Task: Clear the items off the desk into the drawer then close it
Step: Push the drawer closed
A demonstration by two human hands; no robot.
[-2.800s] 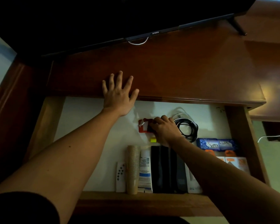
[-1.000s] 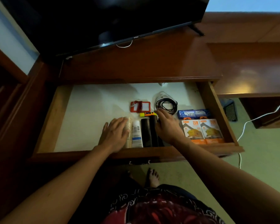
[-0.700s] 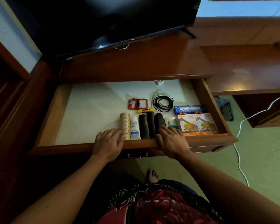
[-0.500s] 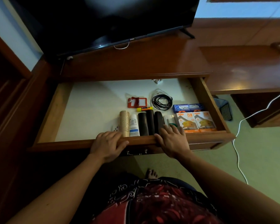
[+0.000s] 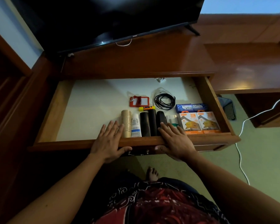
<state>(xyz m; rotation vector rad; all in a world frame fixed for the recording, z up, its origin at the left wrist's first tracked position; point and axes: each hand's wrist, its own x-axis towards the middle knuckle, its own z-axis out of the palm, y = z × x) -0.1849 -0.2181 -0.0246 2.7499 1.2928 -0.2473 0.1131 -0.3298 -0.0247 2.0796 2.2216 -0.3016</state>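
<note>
The wooden drawer point(image 5: 63, 143) stands pulled out under the desk top point(image 5: 136, 62). Inside lie a stack of paper cups point(image 5: 126, 122), a white tube point(image 5: 135, 125), black cylinders point(image 5: 148, 123), a red tag point(image 5: 139, 101), a yellow marker point(image 5: 147, 108), a coiled black cable point(image 5: 164, 101), blue soap packs point(image 5: 191, 107) and two orange boxes point(image 5: 199, 122). My left hand point(image 5: 109, 141) and my right hand point(image 5: 176, 141) both clasp the drawer's front rail, fingers flat over the top, thumbs under it.
A dark television point(image 5: 111, 18) stands at the back of the desk. To the right are a lower desk section point(image 5: 249, 67), a black mesh basket point(image 5: 227, 109) and a white cable point(image 5: 240, 159) on the green floor. My bare foot point(image 5: 152, 173) is below the drawer.
My hands left the items inside the drawer and came back onto its front rail. Their fingers have since spread flat over the rail. The drawer is still open.
</note>
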